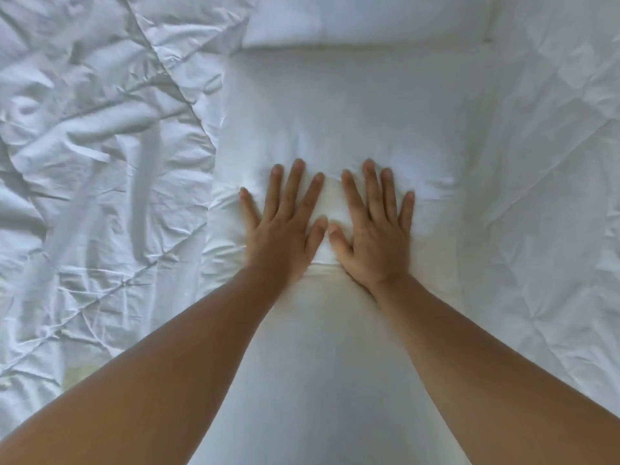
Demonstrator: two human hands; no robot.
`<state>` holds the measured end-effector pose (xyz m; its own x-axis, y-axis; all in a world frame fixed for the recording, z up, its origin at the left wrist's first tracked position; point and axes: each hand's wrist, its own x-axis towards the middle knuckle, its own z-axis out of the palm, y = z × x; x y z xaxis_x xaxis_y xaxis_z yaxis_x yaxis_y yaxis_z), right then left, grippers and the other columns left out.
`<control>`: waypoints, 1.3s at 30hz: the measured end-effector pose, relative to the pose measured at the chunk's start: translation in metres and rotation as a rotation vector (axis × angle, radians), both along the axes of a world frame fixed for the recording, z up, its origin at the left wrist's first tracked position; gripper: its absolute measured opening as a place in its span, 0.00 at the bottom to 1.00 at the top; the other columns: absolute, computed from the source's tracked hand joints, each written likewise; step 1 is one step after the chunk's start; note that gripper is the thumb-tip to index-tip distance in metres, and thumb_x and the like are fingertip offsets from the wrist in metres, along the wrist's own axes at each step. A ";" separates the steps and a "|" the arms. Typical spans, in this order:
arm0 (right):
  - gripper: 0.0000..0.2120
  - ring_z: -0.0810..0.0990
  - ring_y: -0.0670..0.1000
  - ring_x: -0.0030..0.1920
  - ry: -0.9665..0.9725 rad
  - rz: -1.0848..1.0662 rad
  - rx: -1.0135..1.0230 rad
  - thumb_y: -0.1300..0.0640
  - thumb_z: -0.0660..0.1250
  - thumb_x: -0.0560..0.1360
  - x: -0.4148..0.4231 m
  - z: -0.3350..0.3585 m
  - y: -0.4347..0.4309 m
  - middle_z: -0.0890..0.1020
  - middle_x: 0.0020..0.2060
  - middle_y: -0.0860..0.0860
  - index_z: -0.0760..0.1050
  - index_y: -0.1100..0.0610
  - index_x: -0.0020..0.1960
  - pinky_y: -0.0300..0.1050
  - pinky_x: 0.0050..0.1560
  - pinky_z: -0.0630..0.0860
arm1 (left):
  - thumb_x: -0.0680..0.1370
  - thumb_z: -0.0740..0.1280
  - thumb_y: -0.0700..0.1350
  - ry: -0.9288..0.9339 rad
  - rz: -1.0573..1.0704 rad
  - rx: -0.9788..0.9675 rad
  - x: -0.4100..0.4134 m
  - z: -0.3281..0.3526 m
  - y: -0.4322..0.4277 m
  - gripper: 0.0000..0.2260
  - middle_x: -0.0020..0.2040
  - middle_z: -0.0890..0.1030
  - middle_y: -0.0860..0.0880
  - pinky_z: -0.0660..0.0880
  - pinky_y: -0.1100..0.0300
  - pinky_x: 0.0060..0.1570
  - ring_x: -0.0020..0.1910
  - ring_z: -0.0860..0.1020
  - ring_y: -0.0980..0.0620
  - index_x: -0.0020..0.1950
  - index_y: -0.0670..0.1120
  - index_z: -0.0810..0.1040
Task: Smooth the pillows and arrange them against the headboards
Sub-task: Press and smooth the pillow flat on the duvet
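Head view: a white pillow (pixel 335 112) lies lengthwise down the middle of the picture, on top of a white quilted duvet (pixel 84 129). Its cover is mostly smooth across the far half. Small creases gather around the fingertips and along its left edge. A faint seam or fold line crosses it just below the palms, and the patch between the two hands looks slightly yellowish.

The left hand (pixel 285 226) and right hand (pixel 372 229) lie flat on the pillow side by side, fingers straight and spread, palms pressed down, thumbs almost touching. Neither hand grips anything.

A second white pillow (pixel 365 21) lies crosswise just beyond the first pillow's far end. The two look as if they touch.

The duvet is heavily crumpled to the left of the pillow and flatter to the right.

The second pillow is cut off by the top of the picture. The near end of the first pillow runs off the bottom, partly covered by both forearms. White on white makes its right edge hard to trace, and the fingertips are a little blurred.
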<state>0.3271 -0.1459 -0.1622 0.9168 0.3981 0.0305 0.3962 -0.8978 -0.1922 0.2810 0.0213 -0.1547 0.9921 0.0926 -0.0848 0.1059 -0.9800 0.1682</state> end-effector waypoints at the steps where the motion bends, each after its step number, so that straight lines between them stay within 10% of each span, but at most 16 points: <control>1: 0.37 0.47 0.58 0.82 -0.006 -0.012 0.010 0.38 0.57 0.77 -0.001 -0.011 0.001 0.50 0.82 0.53 0.51 0.48 0.82 0.70 0.76 0.48 | 0.83 0.48 0.60 -0.005 0.006 0.003 0.001 -0.011 -0.002 0.28 0.83 0.44 0.49 0.46 0.27 0.72 0.81 0.43 0.45 0.82 0.56 0.47; 13: 0.33 0.51 0.59 0.81 -0.081 -0.074 0.087 0.41 0.52 0.79 0.033 -0.073 0.021 0.56 0.81 0.56 0.56 0.50 0.81 0.68 0.78 0.48 | 0.82 0.48 0.57 -0.064 0.015 -0.021 0.044 -0.076 -0.003 0.28 0.83 0.45 0.48 0.33 0.34 0.71 0.81 0.43 0.45 0.82 0.55 0.48; 32: 0.37 0.39 0.58 0.81 0.224 -0.189 -0.111 0.29 0.45 0.77 0.008 -0.017 -0.076 0.37 0.81 0.46 0.37 0.39 0.81 0.73 0.75 0.47 | 0.76 0.50 0.72 0.094 0.245 -0.156 -0.020 -0.017 0.036 0.35 0.81 0.36 0.57 0.56 0.25 0.68 0.81 0.37 0.48 0.79 0.66 0.41; 39: 0.38 0.42 0.60 0.81 0.152 -0.216 0.027 0.34 0.51 0.77 0.022 -0.066 -0.060 0.43 0.82 0.51 0.42 0.42 0.82 0.72 0.75 0.48 | 0.78 0.49 0.69 -0.033 0.248 -0.176 -0.012 -0.066 0.029 0.34 0.83 0.45 0.45 0.56 0.21 0.64 0.81 0.43 0.40 0.81 0.59 0.45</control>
